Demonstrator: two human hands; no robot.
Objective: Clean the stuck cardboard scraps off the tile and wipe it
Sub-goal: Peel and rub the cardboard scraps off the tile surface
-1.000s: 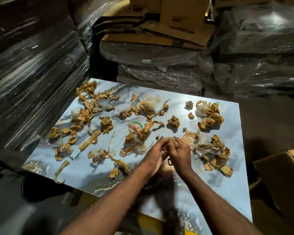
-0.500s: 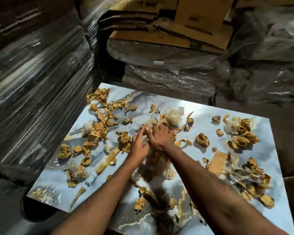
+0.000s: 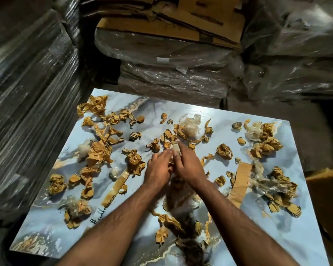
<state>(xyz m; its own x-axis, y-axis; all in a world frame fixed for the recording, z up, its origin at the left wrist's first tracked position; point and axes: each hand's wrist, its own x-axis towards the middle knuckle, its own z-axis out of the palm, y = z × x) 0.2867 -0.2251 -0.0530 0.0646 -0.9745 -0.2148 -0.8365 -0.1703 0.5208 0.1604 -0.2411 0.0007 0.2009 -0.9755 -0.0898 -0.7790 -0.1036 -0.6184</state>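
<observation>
Both hands have come back toward the person since half a second ago and now meet mid-tile, fingers bunched over something pale and filmy. Left hand (image 3: 159, 170) and right hand (image 3: 188, 166) touch at the fingertips; cannot tell if either actually pinches the film, motion blur there. Tile (image 3: 238, 237) lies flat in front, glossy marble print, its surface littered with cardboard scraps (image 3: 99, 150), too many to count, dozens, crumpled and spread edge to edge. Nearest loose scraps sit just beyond the fingertips, a cluster (image 3: 167, 138) with a plastic wad (image 3: 190, 124) behind it; right hand slightly nearer to it. One tape strip (image 3: 116, 186) lies left of the left wrist, long axis running away and rightward; one flat cardboard strip (image 3: 239, 182) right of the right forearm, similar axis. Judged: scraping phase, wipe not begun. Around: wrapped pallets (image 3: 27, 93), folded cartons (image 3: 171, 22), one open box (image 3: 327, 192)
</observation>
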